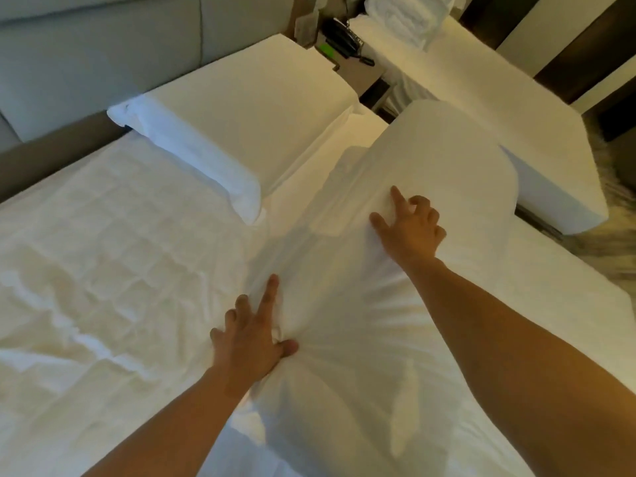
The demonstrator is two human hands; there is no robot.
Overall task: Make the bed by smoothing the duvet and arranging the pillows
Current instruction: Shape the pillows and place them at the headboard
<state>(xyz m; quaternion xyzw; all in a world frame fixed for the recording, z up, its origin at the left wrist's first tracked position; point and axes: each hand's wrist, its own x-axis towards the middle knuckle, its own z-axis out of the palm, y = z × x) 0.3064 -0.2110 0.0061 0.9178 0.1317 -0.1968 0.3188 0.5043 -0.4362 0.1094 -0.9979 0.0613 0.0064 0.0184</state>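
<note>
A white pillow (241, 132) lies flat at the head of the bed against the grey headboard. A second white pillow (437, 160) lies on the bed to its right. My right hand (411, 225) grips this second pillow's near left edge, index finger and thumb stretched out. My left hand (253, 339) pinches a bunch of its white fabric lower down, index finger pointing up the bed. The wrinkled white duvet (103, 270) covers the left of the bed.
A nightstand (358, 68) with a black telephone (340, 37) stands between this bed and a second white bed (516, 108) at the right. A padded grey headboard (86, 53) runs along the top left. Patterned floor shows at the far right.
</note>
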